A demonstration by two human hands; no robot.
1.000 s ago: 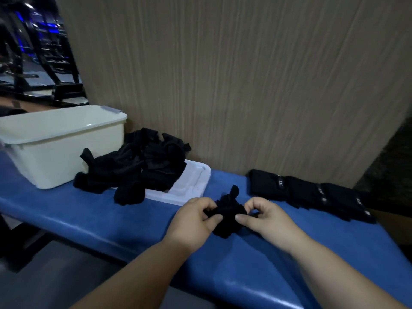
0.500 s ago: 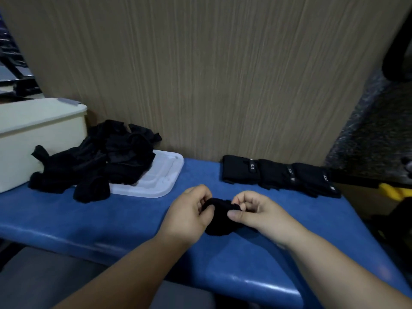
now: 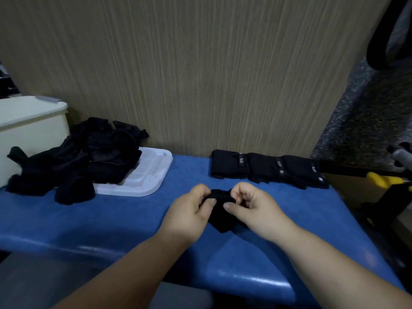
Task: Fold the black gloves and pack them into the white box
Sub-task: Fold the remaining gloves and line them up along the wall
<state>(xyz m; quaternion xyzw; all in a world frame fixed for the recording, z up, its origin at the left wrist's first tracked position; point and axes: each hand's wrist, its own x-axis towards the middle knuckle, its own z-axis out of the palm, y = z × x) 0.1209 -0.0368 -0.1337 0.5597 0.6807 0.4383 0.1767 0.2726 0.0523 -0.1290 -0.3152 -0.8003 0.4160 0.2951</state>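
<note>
A second ago a loose tuft of the black glove (image 3: 220, 214) stood up above the fingers (image 3: 201, 190); now it has been tucked down and the glove is a tight, low bundle. The left hand (image 3: 187, 212) and right hand (image 3: 256, 206) have stayed close together over the blue counter (image 3: 111, 221). Their fingers are curled and clamped on the glove's top edge from either side, with both thumbs pressed on its near face. The glove sits between the fingers, its lower part hanging just under them towards the counter.

This fold looks nearly finished. Three folded gloves (image 3: 267, 169) lie in a row just beyond the fingers to the right, so the bundle probably goes there or into the box next. Well to the left of the fingers, the loose gloves (image 3: 89, 157) are heaped partly on a white lid (image 3: 149, 177). Farther left is the white box (image 3: 29, 132), and whether anything is inside it cannot be seen, so much of the task remains
</note>
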